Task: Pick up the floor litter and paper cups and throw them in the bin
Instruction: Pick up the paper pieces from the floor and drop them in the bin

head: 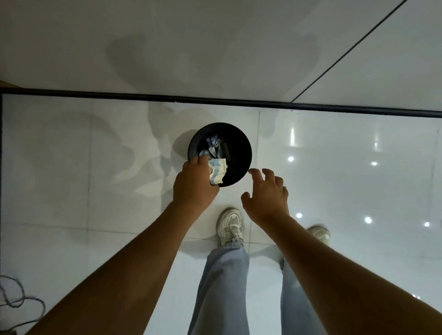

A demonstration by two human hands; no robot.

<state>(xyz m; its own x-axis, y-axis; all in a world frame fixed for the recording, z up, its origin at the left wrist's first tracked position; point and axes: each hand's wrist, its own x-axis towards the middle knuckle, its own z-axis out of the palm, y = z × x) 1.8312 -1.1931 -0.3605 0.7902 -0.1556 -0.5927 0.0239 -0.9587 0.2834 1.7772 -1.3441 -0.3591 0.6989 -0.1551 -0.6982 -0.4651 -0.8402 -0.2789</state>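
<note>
Left hand: the left hand [194,184] is over the near rim of the bin, fingers curled round a crumpled white and blue paper cup [216,171] — it holds the cup tight.
Cup: the squashed cup sticks out of the hand and sits above the bin's open top, at its near side.
Right hand: the right hand [266,195] is just beside the bin, on its right. Its fingers are spread and a bit bent — it holds nothing.
Bin: a round black plastic bin [237,152] stands on the shiny white tiled floor [341,189], close to the wall.
Inside the bin: more crumpled white and blue paper litter [214,144] lies at the bottom.
Feet: two white sneakers [231,225] and light blue jeans [223,295] are just behind the bin.
Corner: a grey cable [13,300] lies on the floor at the lower left.
</note>
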